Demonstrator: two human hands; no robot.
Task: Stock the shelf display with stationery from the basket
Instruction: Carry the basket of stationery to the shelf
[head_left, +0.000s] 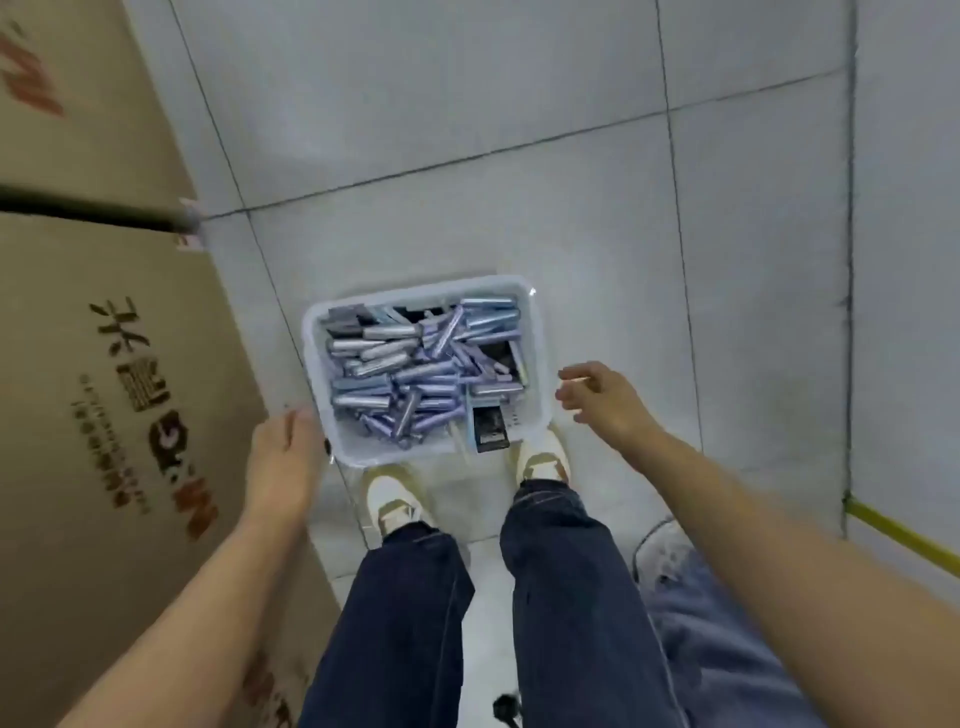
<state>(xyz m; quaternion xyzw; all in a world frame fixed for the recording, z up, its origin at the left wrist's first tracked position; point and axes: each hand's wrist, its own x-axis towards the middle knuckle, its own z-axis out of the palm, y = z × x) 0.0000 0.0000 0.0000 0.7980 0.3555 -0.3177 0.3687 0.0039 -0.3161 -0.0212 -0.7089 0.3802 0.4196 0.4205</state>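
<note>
A white plastic basket sits on the tiled floor just ahead of my feet. It is filled with several small blue, purple and silver stationery packs, plus a dark flat pack at its near right corner. My left hand hangs by the basket's near left corner, fingers straight, holding nothing; whether it touches the rim is unclear. My right hand hovers just right of the basket, fingers loosely curled and empty. No shelf display is in view.
Large brown cardboard boxes with printed lettering stand along the left, close to the basket. My legs in dark jeans and pale shoes stand behind the basket. A yellow strip and a blue-grey cloth lie at the right.
</note>
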